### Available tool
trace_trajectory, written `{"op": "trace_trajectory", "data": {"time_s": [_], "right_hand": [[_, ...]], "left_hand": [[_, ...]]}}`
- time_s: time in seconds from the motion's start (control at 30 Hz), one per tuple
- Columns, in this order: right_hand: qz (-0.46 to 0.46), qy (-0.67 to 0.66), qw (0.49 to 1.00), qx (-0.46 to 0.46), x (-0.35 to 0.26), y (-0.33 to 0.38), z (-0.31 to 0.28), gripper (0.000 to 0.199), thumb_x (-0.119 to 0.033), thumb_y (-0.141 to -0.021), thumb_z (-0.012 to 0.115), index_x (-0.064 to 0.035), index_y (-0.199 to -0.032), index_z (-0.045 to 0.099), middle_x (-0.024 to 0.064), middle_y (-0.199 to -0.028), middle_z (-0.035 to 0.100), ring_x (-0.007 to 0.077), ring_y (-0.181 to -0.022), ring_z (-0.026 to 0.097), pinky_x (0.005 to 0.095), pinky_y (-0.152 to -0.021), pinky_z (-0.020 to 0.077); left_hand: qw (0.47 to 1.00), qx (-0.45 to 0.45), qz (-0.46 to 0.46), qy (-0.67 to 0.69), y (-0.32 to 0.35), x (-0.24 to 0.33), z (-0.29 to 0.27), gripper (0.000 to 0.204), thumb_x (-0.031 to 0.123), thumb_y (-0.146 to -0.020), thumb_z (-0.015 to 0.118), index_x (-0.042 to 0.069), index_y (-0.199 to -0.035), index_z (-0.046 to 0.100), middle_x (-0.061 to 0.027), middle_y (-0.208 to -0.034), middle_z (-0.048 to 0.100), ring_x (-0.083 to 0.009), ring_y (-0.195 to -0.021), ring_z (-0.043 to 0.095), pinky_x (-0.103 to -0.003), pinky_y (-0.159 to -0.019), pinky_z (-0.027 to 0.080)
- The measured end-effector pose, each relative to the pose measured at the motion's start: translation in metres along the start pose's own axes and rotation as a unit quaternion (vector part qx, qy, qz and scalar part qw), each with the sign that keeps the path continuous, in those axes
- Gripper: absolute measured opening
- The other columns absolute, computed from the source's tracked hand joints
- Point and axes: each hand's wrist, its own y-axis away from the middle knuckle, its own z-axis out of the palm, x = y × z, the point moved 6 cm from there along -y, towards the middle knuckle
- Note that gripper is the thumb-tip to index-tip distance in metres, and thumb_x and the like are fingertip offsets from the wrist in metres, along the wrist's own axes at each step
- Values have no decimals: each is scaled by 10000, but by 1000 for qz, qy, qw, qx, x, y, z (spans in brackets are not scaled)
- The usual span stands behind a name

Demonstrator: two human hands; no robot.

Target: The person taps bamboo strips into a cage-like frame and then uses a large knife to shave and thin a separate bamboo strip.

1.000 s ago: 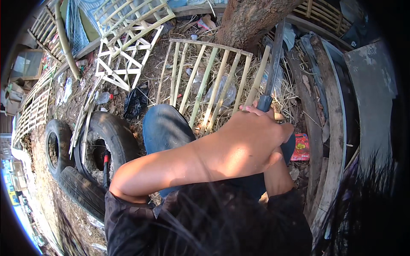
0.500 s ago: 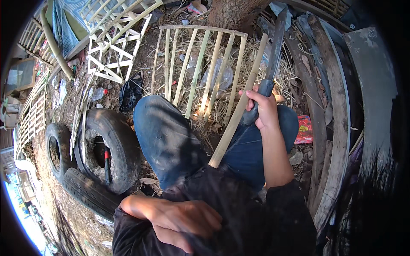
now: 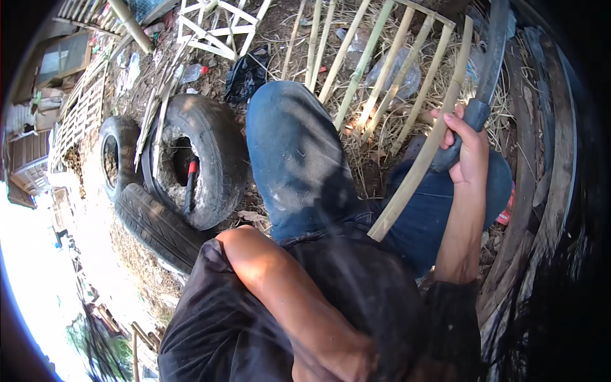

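Observation:
My right hand (image 3: pixel 468 143) is closed round the dark handle of a machete (image 3: pixel 493 57), whose blade points up and away from me. The fingers of that same hand also hold a long, flat bamboo slat (image 3: pixel 423 162), which slants down over my lap beside the blade. My left forearm (image 3: pixel 286 286) is bent across my dark shirt. Only the wrist end of my left hand (image 3: pixel 356 363) shows at the lower edge, in shadow, and its fingers are hidden. In front of my knees lies a frame of bamboo slats (image 3: pixel 366 57) on a top crosspiece.
Old tyres (image 3: pixel 219 159) lie at my left, one holding a red and black tool (image 3: pixel 190 184). Nearby are a black plastic bag (image 3: pixel 248 73), a clear bottle (image 3: pixel 191 74) and a bamboo lattice (image 3: pixel 223 28). Long wooden boards (image 3: pixel 557 127) run along the right side.
The view has swung left and down, so the scene sits further right and higher. My left hand has drawn in toward my body and lower edge. The right hand keeps its grip.

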Motion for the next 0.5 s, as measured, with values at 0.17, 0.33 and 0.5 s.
{"op": "trace_trajectory", "data": {"time_s": [0.17,0.33,0.5], "right_hand": [[40,-85,995,-13,10,0,-39,174,-28,-797,644,-74,-875,495,203,-828,660,94,-510,489,241,-495,399],[11,-5,999,-36,5,-10,3,183,-58,-792,688,-61,-847,513,80,-615,567,219,-723,685,269,-503,427],[-32,20,999,5,-3,0,-21,215,-19,-774,705,-47,-826,499,79,-675,597,135,-544,589,270,-456,420]], "left_hand": [[1000,-15,-2,17,-3,-13,-6,428,343,-776,690,-15,-953,533,-91,-858,571,-292,-803,567,-342,-770,433],[998,-2,-57,22,36,-24,-22,420,324,-782,684,-18,-966,524,-80,-861,557,-275,-813,555,-331,-771,422],[996,-2,-55,71,33,-40,-50,412,305,-788,678,-21,-980,514,-69,-863,544,-258,-824,542,-320,-772,412]]}}
